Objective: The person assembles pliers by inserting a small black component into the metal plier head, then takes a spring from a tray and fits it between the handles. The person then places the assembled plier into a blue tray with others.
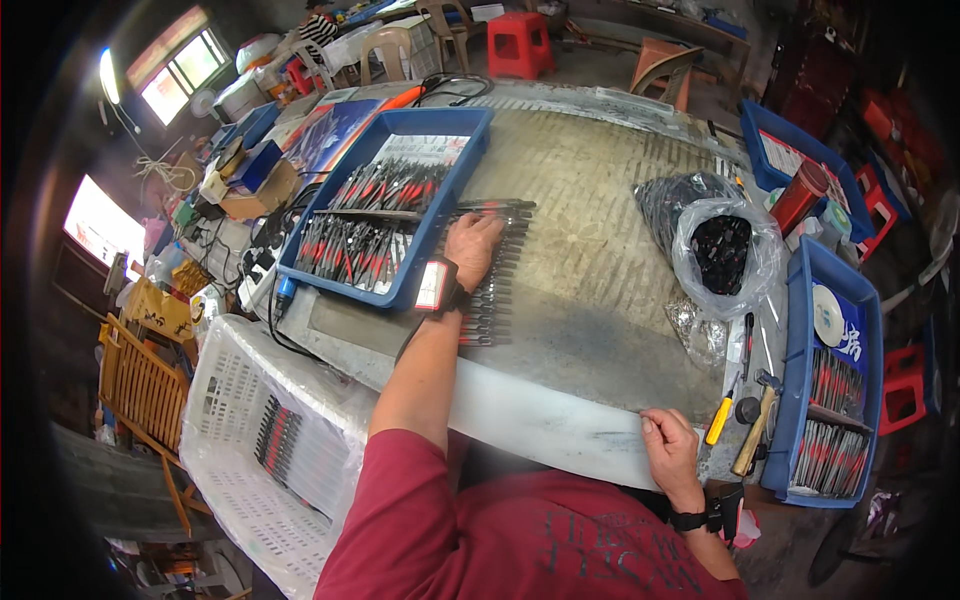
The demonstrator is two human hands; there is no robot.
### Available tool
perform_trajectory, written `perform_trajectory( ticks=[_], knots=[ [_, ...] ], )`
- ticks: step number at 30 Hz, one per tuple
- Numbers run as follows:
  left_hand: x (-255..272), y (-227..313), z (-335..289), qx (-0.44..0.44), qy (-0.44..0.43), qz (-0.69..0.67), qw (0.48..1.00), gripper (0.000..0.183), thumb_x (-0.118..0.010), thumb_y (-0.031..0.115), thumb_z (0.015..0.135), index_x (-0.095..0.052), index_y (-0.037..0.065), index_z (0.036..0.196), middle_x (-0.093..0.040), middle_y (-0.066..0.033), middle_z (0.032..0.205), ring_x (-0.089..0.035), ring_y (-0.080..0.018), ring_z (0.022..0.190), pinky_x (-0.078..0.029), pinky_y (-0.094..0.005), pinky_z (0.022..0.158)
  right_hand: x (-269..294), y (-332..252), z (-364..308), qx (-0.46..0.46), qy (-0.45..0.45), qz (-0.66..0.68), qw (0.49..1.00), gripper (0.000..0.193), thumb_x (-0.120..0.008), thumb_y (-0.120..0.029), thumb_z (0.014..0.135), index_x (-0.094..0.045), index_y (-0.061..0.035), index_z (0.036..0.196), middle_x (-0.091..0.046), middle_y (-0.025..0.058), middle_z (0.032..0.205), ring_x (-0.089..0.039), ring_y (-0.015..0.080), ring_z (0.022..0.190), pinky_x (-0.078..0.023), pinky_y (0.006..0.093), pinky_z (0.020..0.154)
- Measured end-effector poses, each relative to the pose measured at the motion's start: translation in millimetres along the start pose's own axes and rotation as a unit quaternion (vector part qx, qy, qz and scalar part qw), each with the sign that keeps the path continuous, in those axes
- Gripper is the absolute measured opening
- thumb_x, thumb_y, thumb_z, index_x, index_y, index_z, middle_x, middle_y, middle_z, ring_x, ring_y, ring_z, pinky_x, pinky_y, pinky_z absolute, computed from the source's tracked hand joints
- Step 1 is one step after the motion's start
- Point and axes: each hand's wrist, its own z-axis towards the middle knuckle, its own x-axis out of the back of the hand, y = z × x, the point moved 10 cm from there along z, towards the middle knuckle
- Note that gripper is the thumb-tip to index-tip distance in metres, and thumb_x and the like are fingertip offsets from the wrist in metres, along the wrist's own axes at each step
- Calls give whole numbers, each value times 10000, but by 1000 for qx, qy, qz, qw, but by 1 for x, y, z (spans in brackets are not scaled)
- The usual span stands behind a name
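Note:
My left hand reaches over the far part of a row of slim black-and-red tools, laid side by side on the table. Its fingers are curled down among them, and what they grip, if anything, is hidden. A blue tray stands just left of this hand, with more such tools heaped in two compartments. My right hand rests at the near table edge on a white sheet. Its fingers are curled in with nothing visible in them. A yellow-handled screwdriver lies just right of it.
A hammer lies near a second blue tray at the right. Behind are a clear bag of dark small parts and a red cylinder. A white plastic crate stands at the lower left, beside the table.

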Motion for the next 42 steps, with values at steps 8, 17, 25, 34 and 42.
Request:
perform_trajectory(
  ticks=[8, 17, 25, 34, 42],
  knots=[
    [32, 5, 15, 56, 37, 14, 998, 86, -625, 139, 817, -621, 63, 856, -616, -88, 814, -564, -313, 820, -474, -420, 717, -1, 3, -2, 2, 6, -3, 1000, 108, -577, -64, 841, -635, -3, 908, -578, 134, 731, -565, 291, 678, -439, 370, 629],
    [109, -92, 13, 291, 4, 68, 954, 200, -592, 193, 827, -643, 32, 934, -657, -195, 891, -626, -374, 861, -488, -462, 757, 0, -1, -3, 6, 4, -4, 1000, 117, -573, -69, 856, -629, 18, 912, -573, 117, 747, -550, 227, 677, -431, 325, 626],
    [92, -157, -74, 412, -217, 97, 879, 277, -671, 207, 725, -686, -1, 908, -662, -245, 914, -649, -381, 901, -514, -454, 807, 0, -4, -2, 29, 8, -16, 999, 123, -582, -78, 864, -623, 26, 913, -575, 102, 755, -548, 189, 692, -431, 296, 637],
    [57, -160, -90, 407, -331, 140, 840, 312, -689, 235, 712, -704, 1, 919, -657, -250, 978, -655, -357, 937, -521, -428, 815, -1, -4, -2, 17, 3, -20, 1000, 112, -568, -58, 853, -631, 15, 909, -588, 141, 760, -566, 268, 698, -442, 344, 652],
    [76, -157, -85, 451, -265, 103, 846, 274, -654, 164, 703, -688, -43, 879, -650, -271, 952, -652, -375, 921, -525, -414, 787, 0, -5, -2, 18, 4, -20, 1000, 113, -569, -54, 847, -629, 21, 905, -585, 142, 756, -564, 257, 672, -440, 337, 623]
  ],
)
